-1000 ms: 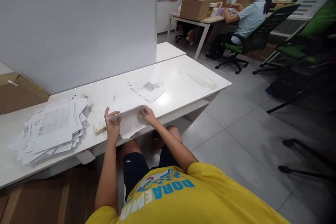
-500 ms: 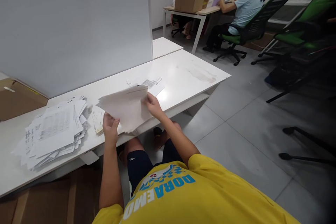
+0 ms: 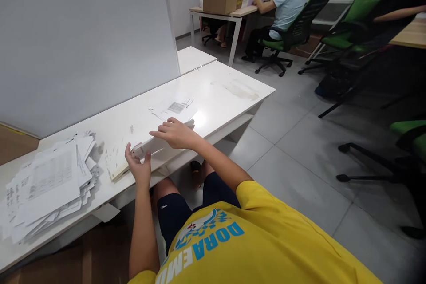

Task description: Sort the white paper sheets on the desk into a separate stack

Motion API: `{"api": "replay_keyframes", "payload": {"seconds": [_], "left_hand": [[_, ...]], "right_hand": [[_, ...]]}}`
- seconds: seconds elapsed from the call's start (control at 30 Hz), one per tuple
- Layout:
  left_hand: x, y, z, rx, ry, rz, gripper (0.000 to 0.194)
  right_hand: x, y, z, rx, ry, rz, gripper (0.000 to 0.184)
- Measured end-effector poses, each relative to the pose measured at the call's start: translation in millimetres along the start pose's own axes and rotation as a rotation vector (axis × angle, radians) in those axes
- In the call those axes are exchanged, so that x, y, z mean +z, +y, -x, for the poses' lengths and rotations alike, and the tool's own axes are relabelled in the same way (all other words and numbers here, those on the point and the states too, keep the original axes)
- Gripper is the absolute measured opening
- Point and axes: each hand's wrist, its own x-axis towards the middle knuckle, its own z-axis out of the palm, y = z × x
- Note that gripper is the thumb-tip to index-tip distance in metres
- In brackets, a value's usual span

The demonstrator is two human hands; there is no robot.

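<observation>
White sheets of paper (image 3: pixel 153 145) stand on their long edge at the table's front, seen nearly edge-on. My left hand (image 3: pixel 140 167) holds their left end, thumb on the near side and fingers behind. Over the top edge lies my right hand (image 3: pixel 175 134), its index finger pointing left and the other fingers bent around the paper; its thumb is hidden. Behind the hands, a printed sheet (image 3: pixel 176 107) with a dark block of print lies flat. A yellowish-edged sheet or pad (image 3: pixel 117 169) rests just left of my left hand.
A large messy stack of papers (image 3: pixel 49 182) covers the left of the white table (image 3: pixel 229 97). A grey partition (image 3: pixel 86 44) rises at the back, with a cardboard box (image 3: pixel 16 144) by it. Another person (image 3: pixel 288 6) sits at a far desk; green chairs (image 3: pixel 376 0) stand right.
The sheets have gone from tilted and facing me to nearly edge-on and lower. My right hand has moved left, over their top edge. The view has shifted right.
</observation>
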Motion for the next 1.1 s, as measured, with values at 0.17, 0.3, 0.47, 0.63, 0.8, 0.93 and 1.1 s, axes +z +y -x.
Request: {"api": "replay_keyframes", "payload": {"seconds": [0.17,0.3,0.47,0.63,0.8,0.93,1.1], "left_hand": [[0.3,-17.4,-12.9,-0.181,0.025,-0.100,0.039],[-4.7,-16.1,-9.5,-0.231,0.031,-0.033,0.040],[-10.2,-13.9,-5.7,-0.301,-0.044,0.015,0.041],[-13.7,-20.1,-1.3,-0.257,-0.021,0.031,0.036],[-17.2,-22.1,10.6,-0.145,0.059,-0.050,0.035],[-15.6,-20.8,15.1,-0.063,0.052,0.003,0.042],[-9.2,-24.9,15.4,-0.057,0.017,0.050,0.058]], "right_hand": [[10.7,0.2,25.0,0.118,0.232,-0.156,0.043],[50.3,-9.3,56.1,0.743,0.624,-0.342,0.050],[94.1,-3.0,71.7,1.003,0.565,-0.875,0.075],[100.5,10.1,80.3,0.887,0.455,-0.962,0.039],[94.4,-6.0,88.7,0.844,0.599,-1.044,0.031],[83.9,-12.8,85.1,0.842,0.665,-0.898,0.032],[90.6,-10.6,84.4,0.909,0.607,-0.950,0.042]]}}
